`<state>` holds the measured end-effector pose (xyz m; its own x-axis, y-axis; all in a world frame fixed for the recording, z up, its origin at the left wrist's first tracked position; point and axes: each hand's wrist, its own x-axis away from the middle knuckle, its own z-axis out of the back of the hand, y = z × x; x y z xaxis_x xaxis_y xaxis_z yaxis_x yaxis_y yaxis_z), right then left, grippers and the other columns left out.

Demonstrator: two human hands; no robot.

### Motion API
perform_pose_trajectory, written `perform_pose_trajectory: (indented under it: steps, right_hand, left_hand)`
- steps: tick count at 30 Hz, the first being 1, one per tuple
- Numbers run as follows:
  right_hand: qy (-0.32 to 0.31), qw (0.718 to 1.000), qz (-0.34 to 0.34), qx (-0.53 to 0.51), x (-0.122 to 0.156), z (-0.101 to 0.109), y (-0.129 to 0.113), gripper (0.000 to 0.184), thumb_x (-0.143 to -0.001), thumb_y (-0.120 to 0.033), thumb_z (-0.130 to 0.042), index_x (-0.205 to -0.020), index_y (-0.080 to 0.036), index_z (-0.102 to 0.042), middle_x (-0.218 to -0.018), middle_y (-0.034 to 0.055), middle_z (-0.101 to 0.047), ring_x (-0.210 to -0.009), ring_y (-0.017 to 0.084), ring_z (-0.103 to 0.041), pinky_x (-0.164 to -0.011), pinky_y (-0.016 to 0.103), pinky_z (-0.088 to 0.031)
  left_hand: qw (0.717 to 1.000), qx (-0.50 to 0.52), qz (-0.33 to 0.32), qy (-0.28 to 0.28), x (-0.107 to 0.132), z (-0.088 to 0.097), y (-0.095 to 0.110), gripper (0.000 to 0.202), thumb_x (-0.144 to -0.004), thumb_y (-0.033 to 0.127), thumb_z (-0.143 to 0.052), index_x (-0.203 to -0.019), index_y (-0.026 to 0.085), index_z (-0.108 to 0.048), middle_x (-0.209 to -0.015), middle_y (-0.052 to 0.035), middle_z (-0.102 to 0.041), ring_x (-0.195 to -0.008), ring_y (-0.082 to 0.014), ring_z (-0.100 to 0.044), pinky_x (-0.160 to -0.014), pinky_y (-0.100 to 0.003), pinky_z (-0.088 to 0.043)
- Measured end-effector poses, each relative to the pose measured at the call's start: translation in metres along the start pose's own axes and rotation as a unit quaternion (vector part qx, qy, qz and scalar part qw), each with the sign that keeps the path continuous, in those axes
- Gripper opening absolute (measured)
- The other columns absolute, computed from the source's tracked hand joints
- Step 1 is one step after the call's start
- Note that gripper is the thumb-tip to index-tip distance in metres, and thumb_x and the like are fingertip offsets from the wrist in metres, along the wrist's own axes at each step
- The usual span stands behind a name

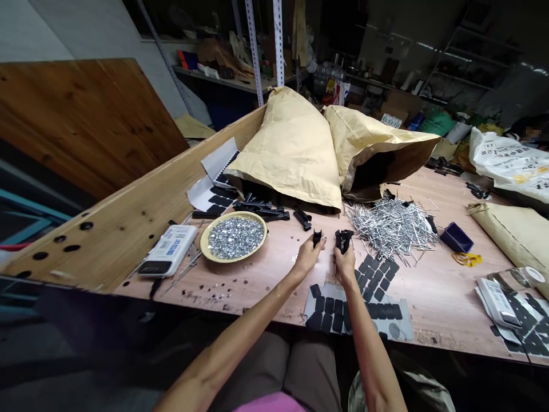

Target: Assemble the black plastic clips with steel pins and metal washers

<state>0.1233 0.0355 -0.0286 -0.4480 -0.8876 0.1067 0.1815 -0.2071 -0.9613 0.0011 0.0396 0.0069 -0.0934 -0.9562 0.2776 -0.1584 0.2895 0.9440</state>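
Note:
My left hand is closed around a small black plastic part above the wooden table. Close beside it, my right hand grips another black plastic part. The two parts are a little apart. Just beyond my right hand lies a heap of thin metal pins. A sheet of black adhesive pads lies under my right forearm at the table's near edge. A yellow dish of small silver pieces sits to the left of my left hand.
Two big tan paper sacks lie at the back, with black plastic parts spilling from them. A white calculator lies left of the dish. A small blue tray and yellow rubber bands lie to the right. More pad sheets are far right.

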Motion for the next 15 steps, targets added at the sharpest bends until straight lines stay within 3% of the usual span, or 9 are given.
perform_pose_trajectory:
  steps: [3,7,9,12,15]
  right_hand:
    - [0.024,0.999,0.024,0.041,-0.001,-0.004,-0.006,0.043,-0.061,-0.026,-0.063,-0.103,-0.015,-0.057,-0.104,0.0124,-0.063,-0.105,0.029,-0.053,-0.092,0.044,-0.038]
    - [0.057,0.98,0.145,0.121,0.019,-0.003,-0.017,0.039,-0.072,-0.03,-0.055,-0.108,-0.015,-0.061,-0.122,0.0154,-0.056,-0.121,0.03,-0.041,-0.102,0.048,-0.026]
    - [-0.009,0.979,0.177,0.104,0.037,-0.001,-0.022,0.034,-0.08,-0.034,-0.048,-0.104,-0.017,-0.064,-0.115,0.0126,-0.061,-0.111,0.027,-0.05,-0.097,0.044,-0.034]
    - [-0.124,0.978,0.156,0.058,0.067,0.004,-0.025,0.033,-0.082,-0.041,-0.047,-0.097,-0.019,-0.067,-0.087,0.0069,-0.068,-0.081,0.021,-0.062,-0.076,0.034,-0.047]
    - [-0.136,0.98,0.132,0.056,0.094,0.015,-0.023,0.034,-0.083,-0.045,-0.048,-0.09,-0.018,-0.067,-0.064,0.0019,-0.063,-0.058,0.016,-0.058,-0.059,0.028,-0.046]
  left_hand:
    - [0.999,-0.006,-0.031,-0.01,0.005,0.005,0.009,0.025,-0.072,0.029,-0.068,-0.092,0.016,-0.063,-0.072,-0.0013,-0.066,-0.072,-0.0169,-0.064,-0.071,-0.026,-0.048]
    - [0.994,0.071,-0.065,-0.059,0.011,0.01,0.021,0.029,-0.077,0.034,-0.063,-0.095,0.012,-0.06,-0.073,-0.0029,-0.067,-0.067,-0.0147,-0.065,-0.075,-0.028,-0.048]
    - [0.986,0.142,-0.052,-0.067,0.013,0.012,0.028,0.035,-0.078,0.039,-0.061,-0.099,0.011,-0.057,-0.072,-0.0029,-0.066,-0.065,-0.0141,-0.064,-0.074,-0.029,-0.049]
    - [0.971,0.225,-0.032,-0.069,0.021,0.015,0.035,0.041,-0.077,0.043,-0.063,-0.103,0.012,-0.054,-0.071,-0.0019,-0.065,-0.066,-0.0139,-0.064,-0.075,-0.029,-0.049]
    - [0.971,0.221,-0.009,-0.087,0.045,0.023,0.033,0.042,-0.078,0.049,-0.059,-0.1,0.013,-0.057,-0.076,-0.0046,-0.066,-0.073,-0.0154,-0.064,-0.077,-0.031,-0.049]
